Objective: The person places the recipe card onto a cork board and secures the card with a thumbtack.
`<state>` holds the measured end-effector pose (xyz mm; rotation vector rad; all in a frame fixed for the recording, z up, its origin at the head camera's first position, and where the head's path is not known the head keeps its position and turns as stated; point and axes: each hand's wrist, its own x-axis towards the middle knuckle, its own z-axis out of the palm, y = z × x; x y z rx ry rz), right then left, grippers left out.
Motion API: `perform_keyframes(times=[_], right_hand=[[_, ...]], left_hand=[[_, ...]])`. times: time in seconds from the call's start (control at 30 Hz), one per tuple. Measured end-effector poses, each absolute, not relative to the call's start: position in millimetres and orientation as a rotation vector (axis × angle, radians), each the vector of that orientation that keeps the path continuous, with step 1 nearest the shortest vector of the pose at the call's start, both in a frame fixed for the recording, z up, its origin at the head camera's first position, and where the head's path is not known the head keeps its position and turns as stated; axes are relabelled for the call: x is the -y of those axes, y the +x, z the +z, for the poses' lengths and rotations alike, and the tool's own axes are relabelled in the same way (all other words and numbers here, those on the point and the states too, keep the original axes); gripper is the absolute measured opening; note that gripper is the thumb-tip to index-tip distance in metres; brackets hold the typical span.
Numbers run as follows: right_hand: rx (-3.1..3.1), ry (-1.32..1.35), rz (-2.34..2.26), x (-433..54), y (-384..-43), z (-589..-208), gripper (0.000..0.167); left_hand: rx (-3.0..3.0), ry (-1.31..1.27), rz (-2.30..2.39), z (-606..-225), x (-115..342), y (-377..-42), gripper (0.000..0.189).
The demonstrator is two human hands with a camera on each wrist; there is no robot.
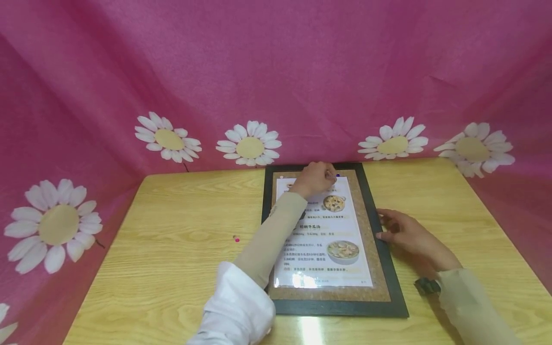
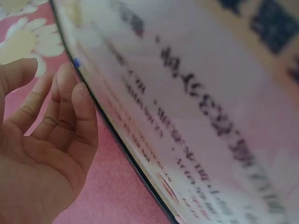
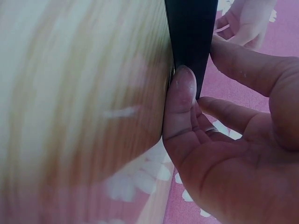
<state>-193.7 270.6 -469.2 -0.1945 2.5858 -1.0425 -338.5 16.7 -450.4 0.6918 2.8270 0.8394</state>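
Note:
A printed recipe sheet [image 1: 319, 258] with dish pictures lies on a cork board [image 1: 381, 290] in a black frame [image 1: 345, 308]. My left hand [image 1: 315, 178] reaches over the sheet's top edge with bent fingers. Beside its fingertips, a blue pushpin [image 1: 338, 175] stands at the sheet's upper right corner. In the left wrist view, this hand [image 2: 51, 126] has its thumb apart, and nothing shows between the fingers. A pale pin [image 1: 281, 177] sits near the upper left corner. My right hand [image 1: 405, 235] touches the frame's right side with its fingertips; the right wrist view shows them against the black edge [image 3: 191, 37].
A small pink pin [image 1: 237, 240] lies left of the board on the wooden table [image 1: 185, 230], with a tiny dull piece beside it. A pink cloth [image 1: 284, 72] with white daisies hangs behind the table's back edge and along its sides.

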Motion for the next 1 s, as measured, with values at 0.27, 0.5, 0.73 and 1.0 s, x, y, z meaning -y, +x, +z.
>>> perform_keyframes(times=[0.27, 0.5, 0.73, 1.0], right_hand=[[-2.565, -0.189, -1.043, -270.5, -194.9, -469.0, 0.074], [-2.565, -0.183, -1.031, -269.5, -195.8, -469.7, 0.074], [-2.568, -0.183, -1.018, -269.6, -194.0, -471.0, 0.075], [-2.571, -0.19, -1.033, -269.1, -194.1, -469.8, 0.075]], left_hand=[[-2.746, 0.685, 1.211, -438.3, 8.1, -325.0, 0.014], [-2.716, 0.658, 1.275, -427.8, 32.3, -308.4, 0.015], [-2.697, 0.711, 1.29, -418.5, 52.2, -287.1, 0.012], [-2.652, 0.706, 1.399, -412.3, 85.3, -263.1, 0.011]])
